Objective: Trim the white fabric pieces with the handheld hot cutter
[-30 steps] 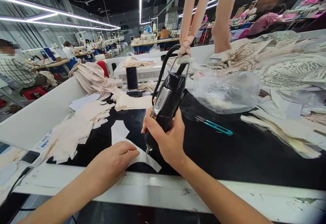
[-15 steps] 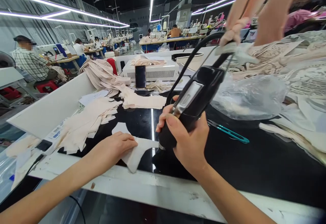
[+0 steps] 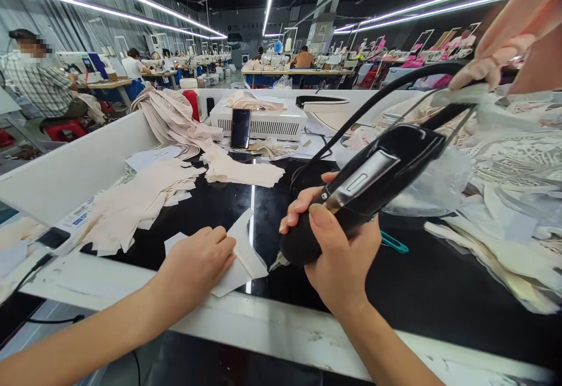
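My right hand [image 3: 340,251] is wrapped around a black corded handheld tool [image 3: 381,169] with a silver lever and a pale metal tip. The tool leans to the upper right, its tip close to the right corner of a white fabric piece [image 3: 246,251]; whether they touch is hard to tell. My left hand [image 3: 197,263] lies on that fabric piece, fingers curled and pressed together over its middle. Peach cloth strips [image 3: 513,52] are tied around the tool's upper end, beside its black cable.
Stacked peach fabric pieces [image 3: 140,195] lie left, another stack [image 3: 241,170] farther back. A phone [image 3: 240,128] leans on a white vented box [image 3: 276,125]. Right are teal thread snips [image 3: 394,242], a plastic bag [image 3: 432,184] and lace fabric [image 3: 518,151]. A person [image 3: 41,81] sits far left.
The fabric piece has turned under my left hand, its curved edge now facing up and right. My right hand has shifted right, and the tool leans over further to the right.
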`<control>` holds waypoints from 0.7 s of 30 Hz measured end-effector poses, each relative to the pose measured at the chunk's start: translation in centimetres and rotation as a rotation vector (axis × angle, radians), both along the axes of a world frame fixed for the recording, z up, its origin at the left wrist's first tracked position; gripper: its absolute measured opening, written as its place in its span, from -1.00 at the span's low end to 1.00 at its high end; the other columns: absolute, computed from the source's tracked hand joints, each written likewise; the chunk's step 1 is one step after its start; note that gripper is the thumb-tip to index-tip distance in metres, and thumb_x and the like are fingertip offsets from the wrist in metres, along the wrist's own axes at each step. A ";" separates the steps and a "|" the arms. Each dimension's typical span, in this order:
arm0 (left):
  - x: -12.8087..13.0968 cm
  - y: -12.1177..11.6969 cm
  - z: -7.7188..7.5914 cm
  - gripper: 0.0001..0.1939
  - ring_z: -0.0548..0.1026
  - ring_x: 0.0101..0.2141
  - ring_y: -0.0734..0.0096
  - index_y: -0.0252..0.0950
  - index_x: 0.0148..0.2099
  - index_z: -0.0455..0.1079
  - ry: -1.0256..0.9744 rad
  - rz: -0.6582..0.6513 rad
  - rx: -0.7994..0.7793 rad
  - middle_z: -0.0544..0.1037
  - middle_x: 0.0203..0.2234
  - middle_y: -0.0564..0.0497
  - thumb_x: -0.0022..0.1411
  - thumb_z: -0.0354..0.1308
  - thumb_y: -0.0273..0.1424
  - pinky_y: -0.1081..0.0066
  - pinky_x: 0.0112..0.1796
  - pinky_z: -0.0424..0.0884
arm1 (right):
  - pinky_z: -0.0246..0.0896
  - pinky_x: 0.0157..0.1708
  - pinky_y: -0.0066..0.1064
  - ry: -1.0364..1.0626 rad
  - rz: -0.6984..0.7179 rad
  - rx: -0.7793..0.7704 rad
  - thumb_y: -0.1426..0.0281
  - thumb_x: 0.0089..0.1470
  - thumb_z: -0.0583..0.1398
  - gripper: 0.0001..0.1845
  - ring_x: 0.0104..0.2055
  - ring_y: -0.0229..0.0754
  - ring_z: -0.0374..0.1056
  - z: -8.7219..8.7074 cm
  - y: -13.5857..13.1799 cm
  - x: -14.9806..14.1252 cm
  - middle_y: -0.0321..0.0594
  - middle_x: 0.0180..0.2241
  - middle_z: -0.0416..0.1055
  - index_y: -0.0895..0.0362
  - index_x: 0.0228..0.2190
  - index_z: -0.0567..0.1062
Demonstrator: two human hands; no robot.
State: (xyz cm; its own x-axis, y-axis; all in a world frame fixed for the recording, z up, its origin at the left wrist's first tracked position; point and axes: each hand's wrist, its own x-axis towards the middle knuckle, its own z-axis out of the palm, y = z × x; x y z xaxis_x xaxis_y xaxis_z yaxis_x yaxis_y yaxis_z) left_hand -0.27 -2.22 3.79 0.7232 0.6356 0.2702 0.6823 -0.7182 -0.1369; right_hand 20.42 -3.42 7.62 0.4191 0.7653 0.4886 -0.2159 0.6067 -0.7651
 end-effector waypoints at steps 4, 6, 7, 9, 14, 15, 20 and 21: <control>0.6 -0.6 -0.4 -0.78 0.51 -0.32 0.26 -0.27 -0.20 0.43 -0.086 -0.251 0.000 0.53 -0.32 0.01 0.50 0.11 -0.64 0.30 -0.28 0.47 | 0.50 -0.55 -0.41 -0.004 0.013 0.000 0.18 0.06 0.54 -0.54 -0.55 -0.27 0.42 -0.2 0.1 -0.1 -0.45 -0.43 0.51 -0.02 -0.12 0.48; 1.2 -0.9 -0.7 -0.77 0.53 -0.28 0.27 -0.29 -0.16 0.44 -0.137 -0.371 -0.037 0.56 -0.26 -0.02 0.49 0.06 -0.68 0.32 -0.22 0.51 | 0.49 -0.56 -0.42 -0.014 0.017 0.011 0.17 0.08 0.53 -0.56 -0.55 -0.27 0.42 -0.3 0.1 -0.3 -0.45 -0.43 0.50 -0.02 -0.14 0.47; 1.5 -1.1 -0.9 -0.77 0.54 -0.25 0.27 -0.30 -0.15 0.45 -0.156 -0.423 -0.047 0.57 -0.23 -0.04 0.50 0.05 -0.68 0.33 -0.19 0.53 | 0.49 -0.56 -0.42 -0.017 0.018 0.013 0.17 0.08 0.53 -0.56 -0.55 -0.27 0.42 -0.4 0.0 -0.4 -0.45 -0.43 0.51 -0.03 -0.14 0.48; 2.1 -1.2 -1.3 -0.77 0.55 -0.21 0.27 -0.33 -0.13 0.47 -0.171 -0.496 -0.040 0.59 -0.20 -0.07 0.52 0.05 -0.67 0.34 -0.13 0.56 | 0.49 -0.55 -0.43 -0.020 0.016 0.012 0.17 0.08 0.53 -0.55 -0.54 -0.27 0.43 -0.6 0.0 -0.5 -0.45 -0.42 0.52 -0.04 -0.11 0.49; 2.4 -0.7 -2.6 -0.78 0.59 -0.17 0.27 -0.38 -0.10 0.49 -0.167 -0.544 -0.024 0.61 -0.17 -0.13 0.53 0.05 -0.67 0.35 -0.05 0.58 | 0.48 -0.56 -0.44 -0.020 0.001 -0.001 0.19 0.07 0.54 -0.55 -0.53 -0.27 0.44 -0.9 -0.2 -0.5 -0.46 -0.42 0.53 -0.05 -0.10 0.51; 2.3 -0.5 -2.8 -0.79 0.60 -0.17 0.28 -0.39 -0.08 0.50 -0.174 -0.541 -0.033 0.61 -0.17 -0.13 0.54 0.05 -0.66 0.35 -0.04 0.59 | 0.47 -0.56 -0.43 -0.019 -0.002 0.000 0.19 0.07 0.54 -0.55 -0.53 -0.27 0.43 -0.9 -0.2 -0.5 -0.46 -0.42 0.53 -0.05 -0.10 0.50; 1.7 0.0 -2.8 -0.73 0.63 -0.13 0.27 -0.37 0.03 0.51 -0.193 -0.499 -0.059 0.65 -0.11 -0.13 0.61 -0.03 -0.61 0.33 -0.01 0.60 | 0.46 -0.59 -0.41 -0.014 -0.001 0.003 0.21 0.07 0.54 -0.53 -0.55 -0.25 0.43 -0.7 -0.5 -0.5 -0.45 -0.43 0.52 -0.03 -0.08 0.50; 1.7 0.1 -2.7 -0.71 0.63 -0.13 0.27 -0.36 0.04 0.50 -0.197 -0.489 -0.058 0.66 -0.10 -0.13 0.62 -0.05 -0.60 0.31 -0.01 0.60 | 0.46 -0.59 -0.41 -0.011 0.000 0.001 0.21 0.07 0.54 -0.52 -0.55 -0.25 0.44 -0.7 -0.5 -0.5 -0.45 -0.43 0.52 -0.03 -0.08 0.49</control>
